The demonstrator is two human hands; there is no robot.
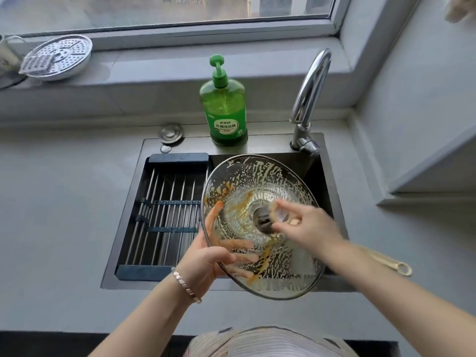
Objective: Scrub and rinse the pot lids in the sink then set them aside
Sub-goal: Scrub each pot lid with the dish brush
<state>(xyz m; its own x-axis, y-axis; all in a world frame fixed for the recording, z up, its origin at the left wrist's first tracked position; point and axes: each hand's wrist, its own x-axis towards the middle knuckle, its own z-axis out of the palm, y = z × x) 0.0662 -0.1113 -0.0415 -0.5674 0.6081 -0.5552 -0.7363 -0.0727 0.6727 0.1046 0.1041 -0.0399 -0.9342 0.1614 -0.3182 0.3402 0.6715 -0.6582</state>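
Glass lid [273,176], soapy, likely slippery and breakable, tilted over the sink [270,144]; left hand [206,261] gripped its rim, right hand [306,228] pinched a blurred scrubber [279,215].

Grey countertop [64,202], grey wall [425,99], daylit window [164,11] above grey sill [154,68]

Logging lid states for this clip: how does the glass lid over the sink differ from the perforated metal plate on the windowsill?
The clear glass pot lid is foamy with orange smears; the round perforated metal plate looks clean. The left hand grips the lid, tilted; the plate rests on the sill. Both are round.
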